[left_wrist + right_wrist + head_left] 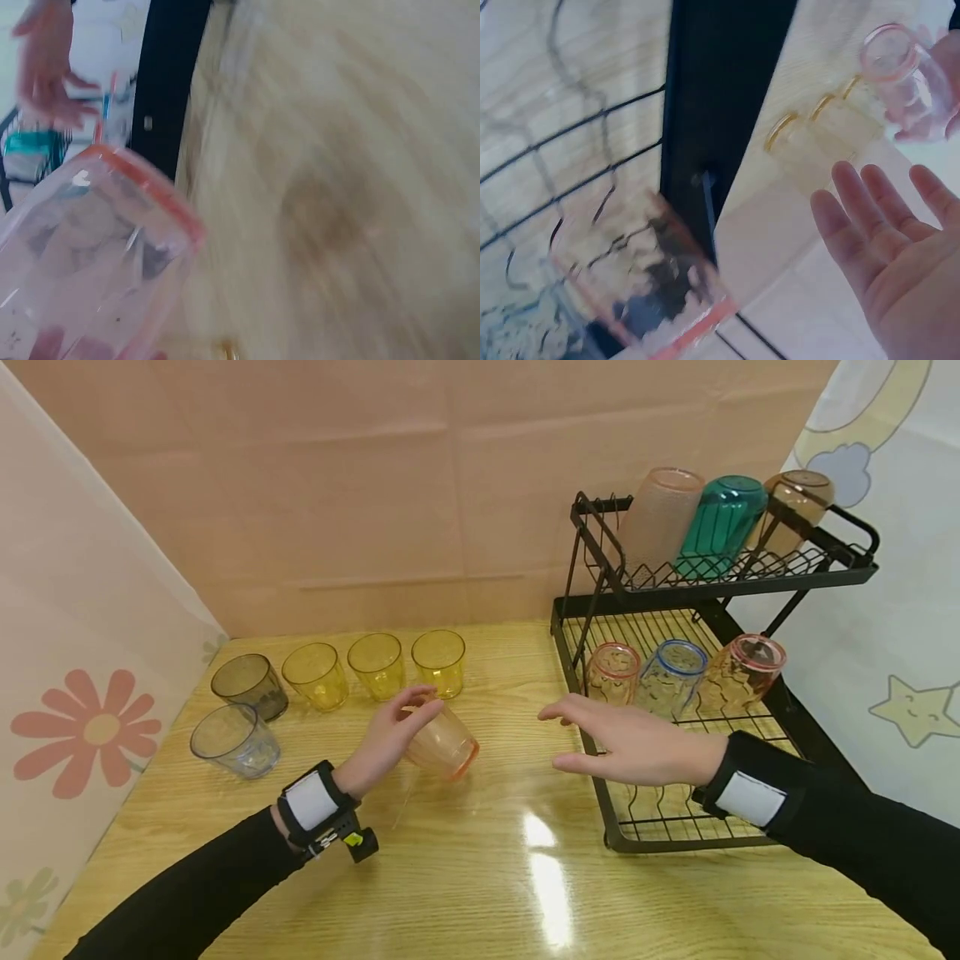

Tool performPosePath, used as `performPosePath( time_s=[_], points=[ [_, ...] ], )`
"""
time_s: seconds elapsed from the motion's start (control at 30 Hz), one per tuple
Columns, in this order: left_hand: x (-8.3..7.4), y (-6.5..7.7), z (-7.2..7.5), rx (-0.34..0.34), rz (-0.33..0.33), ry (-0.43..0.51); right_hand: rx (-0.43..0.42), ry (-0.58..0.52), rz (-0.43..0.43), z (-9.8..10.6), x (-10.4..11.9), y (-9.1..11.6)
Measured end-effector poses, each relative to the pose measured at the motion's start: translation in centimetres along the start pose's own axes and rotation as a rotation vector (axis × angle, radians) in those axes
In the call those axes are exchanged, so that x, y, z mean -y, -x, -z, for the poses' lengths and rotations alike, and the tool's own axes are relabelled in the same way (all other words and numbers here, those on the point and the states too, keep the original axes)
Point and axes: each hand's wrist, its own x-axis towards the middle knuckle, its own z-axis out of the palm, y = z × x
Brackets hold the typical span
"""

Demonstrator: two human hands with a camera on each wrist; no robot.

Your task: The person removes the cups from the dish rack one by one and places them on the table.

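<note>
My left hand (384, 739) grips a clear pinkish drinking glass (441, 745) above the table. The glass is tilted, its orange-red edged end pointing down and to the right. In the left wrist view this glass (90, 240) fills the lower left, with fingertips showing through it. My right hand (637, 745) hovers by the left side of the black dish rack (622, 842), fingers extended and holding nothing. The right wrist view shows that palm (907, 277) with its fingers spread, apart from the glass (922, 97).
Yellow glasses (375, 668), a grey-brown glass (255, 685) and a clear glass (238, 742) stand at the table's back left. Upside down on the rack's lower level are red-ringed (613, 675) and blue-ringed (669, 681) glasses; a teal glass (723, 527) is among those above.
</note>
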Motion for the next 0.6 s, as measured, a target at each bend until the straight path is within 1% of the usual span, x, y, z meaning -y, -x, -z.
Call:
performPosePath(
  time_s=[0.13,0.23,0.33,0.47,0.6],
  points=[
    [0.9,0.6,2.5,0.004,-0.005,-0.178,-0.006,0.098,-0.013,0.5,-0.7,0.6],
    [1.5,0.9,4.1,-0.024,-0.002,-0.320,-0.023,0.161,-0.027,1.0,-1.3,1.0],
    [2.1,1.0,5.4,-0.073,-0.010,-0.456,-0.045,0.207,-0.030,1.5,-1.9,1.4],
    [3.0,1.0,7.0,-0.138,-0.016,-0.594,-0.063,0.261,-0.036,2.2,-2.5,1.7],
    [3.7,1.1,8.3,-0.186,-0.012,-0.686,-0.067,0.300,-0.042,2.7,-3.0,1.7]
  ],
)
